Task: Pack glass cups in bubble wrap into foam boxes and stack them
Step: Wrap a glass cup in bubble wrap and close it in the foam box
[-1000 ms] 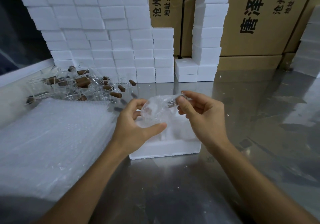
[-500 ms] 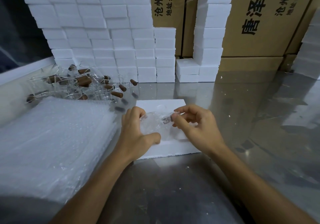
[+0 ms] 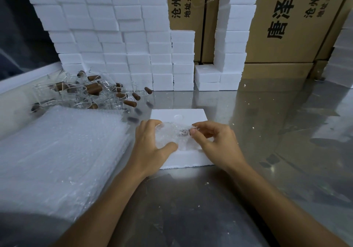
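Note:
A glass cup wrapped in bubble wrap (image 3: 172, 137) lies in the hollow of an open white foam box (image 3: 193, 116) on the steel table. My left hand (image 3: 150, 147) grips the bundle's left side, thumb in front and fingers behind. My right hand (image 3: 212, 141) pinches the wrap's right end, where a dark handle shows through. A pile of bare glass cups with brown handles (image 3: 91, 93) lies at the back left. A thick stack of bubble wrap sheets (image 3: 57, 151) covers the table's left side.
A wall of stacked white foam boxes (image 3: 114, 36) stands behind, with a shorter stack (image 3: 229, 46) to its right. Brown cardboard cartons (image 3: 296, 27) with black print rise at the back right. The steel table (image 3: 267, 132) shows foam crumbs.
Both hands have lowered the wrapped cup from above the foam box down into its hollow. The box's far rim has come into view.

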Tool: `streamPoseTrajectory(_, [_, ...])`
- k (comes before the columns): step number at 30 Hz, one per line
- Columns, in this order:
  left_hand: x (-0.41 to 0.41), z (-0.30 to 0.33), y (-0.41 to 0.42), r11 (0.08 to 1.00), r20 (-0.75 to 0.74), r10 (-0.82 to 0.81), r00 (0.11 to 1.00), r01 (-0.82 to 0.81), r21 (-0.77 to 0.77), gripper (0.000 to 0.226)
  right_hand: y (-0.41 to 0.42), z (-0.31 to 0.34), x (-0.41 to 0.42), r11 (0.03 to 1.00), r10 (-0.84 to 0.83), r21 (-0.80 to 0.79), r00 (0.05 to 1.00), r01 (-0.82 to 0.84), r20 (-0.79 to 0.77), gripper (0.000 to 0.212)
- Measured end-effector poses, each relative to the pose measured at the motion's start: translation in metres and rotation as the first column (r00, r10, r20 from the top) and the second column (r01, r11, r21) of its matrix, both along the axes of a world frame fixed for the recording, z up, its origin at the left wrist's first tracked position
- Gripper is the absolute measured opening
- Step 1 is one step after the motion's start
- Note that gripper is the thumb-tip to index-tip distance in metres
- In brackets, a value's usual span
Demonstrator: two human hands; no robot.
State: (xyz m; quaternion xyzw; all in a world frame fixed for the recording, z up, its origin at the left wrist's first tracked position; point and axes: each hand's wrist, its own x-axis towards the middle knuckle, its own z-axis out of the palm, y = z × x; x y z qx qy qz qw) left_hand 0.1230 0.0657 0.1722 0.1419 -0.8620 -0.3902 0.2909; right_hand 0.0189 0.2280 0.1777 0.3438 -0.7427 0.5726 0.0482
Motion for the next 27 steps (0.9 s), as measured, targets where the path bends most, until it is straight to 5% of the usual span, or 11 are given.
streamPoseTrajectory(16, [-0.0055,-0.0034,-0.0028,0.976,0.07,0.107,0.992,-0.091,-0.2,0.072,0.0006,-0.0003,-0.0008,0.973,-0.09,0.203,0.989,0.113,-0.121,0.016])
streamPoseTrajectory(27, [-0.0027,0.0021,-0.0026,0.993,0.086,0.098,0.992,-0.091,-0.081,0.081,0.0013,0.0038,0.0008,0.967,-0.104,0.223,0.989,0.124,-0.102,0.01])
